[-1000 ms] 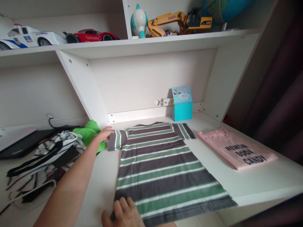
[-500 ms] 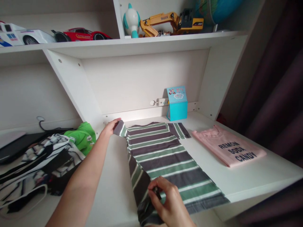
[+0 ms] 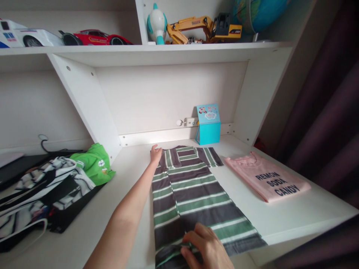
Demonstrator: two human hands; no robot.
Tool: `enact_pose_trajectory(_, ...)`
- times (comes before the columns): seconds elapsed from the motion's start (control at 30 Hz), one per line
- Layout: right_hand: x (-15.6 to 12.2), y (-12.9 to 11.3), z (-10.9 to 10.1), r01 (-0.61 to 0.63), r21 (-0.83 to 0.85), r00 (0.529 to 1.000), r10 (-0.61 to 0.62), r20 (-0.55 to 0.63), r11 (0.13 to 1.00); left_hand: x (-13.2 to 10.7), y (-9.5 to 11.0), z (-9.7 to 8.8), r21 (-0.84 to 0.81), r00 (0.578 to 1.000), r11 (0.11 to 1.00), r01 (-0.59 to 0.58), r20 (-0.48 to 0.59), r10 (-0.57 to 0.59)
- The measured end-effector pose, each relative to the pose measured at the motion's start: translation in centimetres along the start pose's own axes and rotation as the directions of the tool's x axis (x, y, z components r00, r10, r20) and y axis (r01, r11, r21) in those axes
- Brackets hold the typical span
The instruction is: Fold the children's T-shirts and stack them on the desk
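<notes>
A T-shirt with dark grey, green and white stripes lies on the white desk, its left side turned inward in a long strip with the sleeve lying across it. At the far left corner of that fold, my left hand grips the cloth, its fingers partly hidden. My right hand pinches the shirt near its lower hem, close to the front edge. To the right, a folded pink T-shirt with dark lettering lies flat, apart from both hands.
Left of my arm lie a green garment and black-and-white striped clothes with a hanger. A turquoise desk calendar stands at the back by a socket. Overhead, a shelf holds toy cars, a toy excavator and a globe.
My left hand has moved right, carrying the sleeve inward over the shirt. The left side now lies folded flatter. My right hand, still pinching the hem, has shifted slightly right and toward me.
</notes>
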State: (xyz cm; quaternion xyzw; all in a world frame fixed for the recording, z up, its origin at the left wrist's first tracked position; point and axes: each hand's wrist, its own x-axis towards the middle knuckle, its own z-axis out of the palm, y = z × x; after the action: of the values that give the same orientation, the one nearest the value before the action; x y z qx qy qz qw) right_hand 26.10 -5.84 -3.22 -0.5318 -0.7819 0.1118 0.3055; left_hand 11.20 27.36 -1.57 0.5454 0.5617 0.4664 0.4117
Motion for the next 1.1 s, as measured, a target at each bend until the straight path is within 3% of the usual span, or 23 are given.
enact_pose_trajectory(0.1,0.9,0.2,0.4,0.17,-0.121,0.972,-0.187,-0.144,0.978,-2.2,-0.8,-1.0,0.133,0.988,0.979,-0.155,0.022,0.153)
enact_pose_trajectory(0.2,1.8,0.3,3.3,0.367,-0.281,0.889,-0.423,-0.175,0.887,-4.5,-2.1,-1.9,0.365,0.96,0.89,-0.273,0.159,0.229)
enact_pose_trajectory(0.27,1.9,0.4,5.8,0.432,-0.362,0.848,-0.509,-0.147,0.826,-5.5,-3.1,-2.5,0.629,0.943,0.708,-0.321,0.28,0.18)
enact_pose_trajectory(0.33,1.6,0.4,7.0,0.463,-0.375,0.841,-0.532,-0.1,0.803,-6.0,-3.9,-3.0,0.794,0.932,0.497,-0.35,0.348,0.101)
enact_pose_trajectory(0.4,1.4,0.2,6.1,0.521,-0.296,0.837,-0.547,-0.005,0.8,-6.1,-4.4,-3.4,0.836,0.932,0.419,-0.353,0.354,0.079)
enact_pose_trajectory(0.47,2.0,0.2,3.0,0.564,-0.111,0.825,-0.551,0.13,0.818,-6.1,-4.5,-3.5,0.85,0.938,0.401,-0.343,0.333,0.097)
enact_pose_trajectory(0.53,3.7,1.0,-1.0,0.441,0.071,0.861,-0.444,0.248,0.895,-6.2,-4.5,-3.5,0.853,0.94,0.395,-0.341,0.317,0.127)
enact_pose_trajectory(0.6,6.7,3.4,-4.5,0.143,0.062,0.947,-0.155,0.283,0.988,-6.4,-4.5,-3.5,0.842,0.932,0.401,-0.362,0.323,0.163)
enact_pose_trajectory(0.63,8.5,5.1,-5.8,-0.031,-0.05,0.97,0.042,0.238,0.998,-6.6,-4.5,-3.5,0.833,0.926,0.405,-0.377,0.331,0.181)
enact_pose_trajectory(0.67,10.3,7.1,-6.7,-0.225,-0.193,0.953,0.257,0.163,0.955,-6.7,-4.5,-3.6,0.825,0.92,0.409,-0.391,0.34,0.194)
enact_pose_trajectory(0.77,15.2,13.3,-7.7,-0.472,-0.318,0.864,0.503,0.019,0.822,-6.8,-4.5,-3.7,0.808,0.906,0.41,-0.423,0.374,0.199)
enact_pose_trajectory(0.87,17.9,17.7,-7.2,-0.611,-0.35,0.763,0.646,-0.023,0.71,-6.6,-4.6,-3.9,0.801,0.898,0.408,-0.439,0.402,0.179)
enact_pose_trajectory(0.97,18.9,19.8,-6.5,-0.701,-0.336,0.676,0.736,-0.034,0.629,-6.5,-4.6,-4.0,0.79,0.886,0.403,-0.462,0.426,0.181)
enact_pose_trajectory(1.1,19.2,21.2,-6.5,-0.762,-0.232,0.626,0.78,-0.026,0.604,-6.4,-4.5,-4.2,0.772,0.871,0.407,-0.489,0.458,0.178)
